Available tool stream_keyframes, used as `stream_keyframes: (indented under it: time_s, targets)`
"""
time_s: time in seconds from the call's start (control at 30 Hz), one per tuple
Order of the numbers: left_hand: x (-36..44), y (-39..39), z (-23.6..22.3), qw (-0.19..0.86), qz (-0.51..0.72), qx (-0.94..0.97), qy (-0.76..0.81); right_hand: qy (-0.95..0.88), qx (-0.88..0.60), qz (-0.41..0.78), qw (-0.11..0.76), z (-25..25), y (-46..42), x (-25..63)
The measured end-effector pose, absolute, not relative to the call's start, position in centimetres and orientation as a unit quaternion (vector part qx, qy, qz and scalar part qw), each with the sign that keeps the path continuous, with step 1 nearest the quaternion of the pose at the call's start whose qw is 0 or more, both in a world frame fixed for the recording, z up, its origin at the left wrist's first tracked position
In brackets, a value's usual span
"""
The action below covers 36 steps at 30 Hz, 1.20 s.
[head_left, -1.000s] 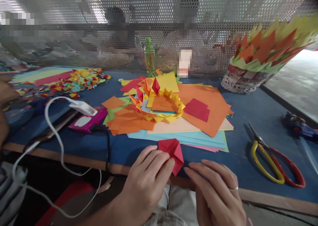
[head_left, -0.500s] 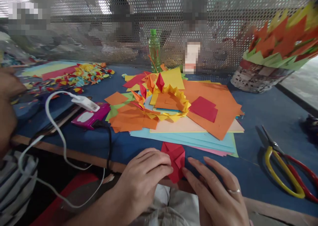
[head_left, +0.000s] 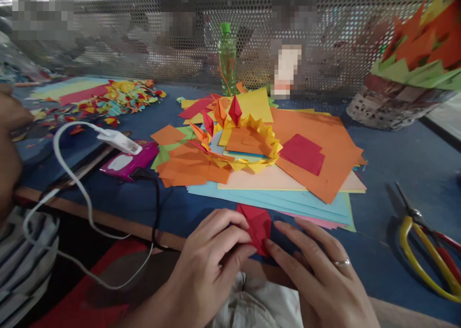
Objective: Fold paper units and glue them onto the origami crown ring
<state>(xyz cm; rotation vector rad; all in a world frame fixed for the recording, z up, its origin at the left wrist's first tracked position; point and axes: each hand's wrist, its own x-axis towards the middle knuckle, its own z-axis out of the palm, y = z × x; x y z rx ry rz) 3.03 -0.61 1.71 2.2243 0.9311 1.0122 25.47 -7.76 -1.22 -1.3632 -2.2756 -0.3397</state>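
Paper (head_left: 260, 224), red and folded, is pinched by the left hand (head_left: 212, 246), the loosely spread right hand (head_left: 315, 261) touching it.

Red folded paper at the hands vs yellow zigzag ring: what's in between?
Head view: light-blue sheets nearest the red folded paper, then a pale peach sheet up to the yellow zigzag ring.

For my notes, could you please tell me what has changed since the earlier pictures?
The right hand has moved leftward, a fingertip now at the right edge of the folded red paper; the left hand stays on it. The yellow paper ring and scissors look unmoved.
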Motion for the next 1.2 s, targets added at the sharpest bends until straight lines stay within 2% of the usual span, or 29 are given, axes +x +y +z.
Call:
stream_keyframes:
  time_s: [0.2,0.57,1.2]
  targets:
    - [3.5,-0.6,2.1,0.268,0.358,0.803,0.394,-0.824,-0.494,-0.113,0.252,-1.1,-7.9,25.2]
    - [4.2,-1.3,1.7,0.25,0.36,0.795,0.419,-0.773,-0.53,-0.079,0.338,-1.1,-8.2,24.0]
    - [4.5,-1.9,1.7,0.236,0.356,0.791,0.437,-0.785,-0.526,-0.032,0.327,-1.0,-8.2,24.2]
